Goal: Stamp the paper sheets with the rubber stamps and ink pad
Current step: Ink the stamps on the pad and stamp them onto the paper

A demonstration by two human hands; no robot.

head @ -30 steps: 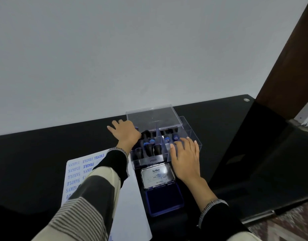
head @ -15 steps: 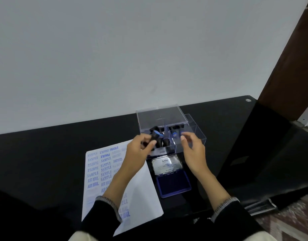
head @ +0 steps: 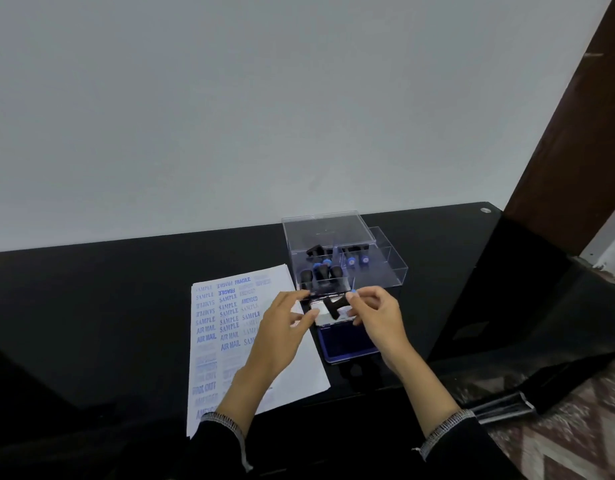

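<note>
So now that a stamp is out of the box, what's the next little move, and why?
Probably lowering the stamp face down onto the open ink pad. The right hand pinches its handle end, and the left hand is at its other end, right above the blue pad. The paper sheet beside the pad already carries many prints, so fresh ink likely comes before the next one.

Paper sheet (head: 236,327): SAMPLE, FRAGILE, AMENDED, AIR MAIL

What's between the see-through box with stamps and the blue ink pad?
In the head view, the ink pad's open silvery lid lies between the clear plastic stamp box and the blue ink pad; a black rubber stamp is held above it.
</note>
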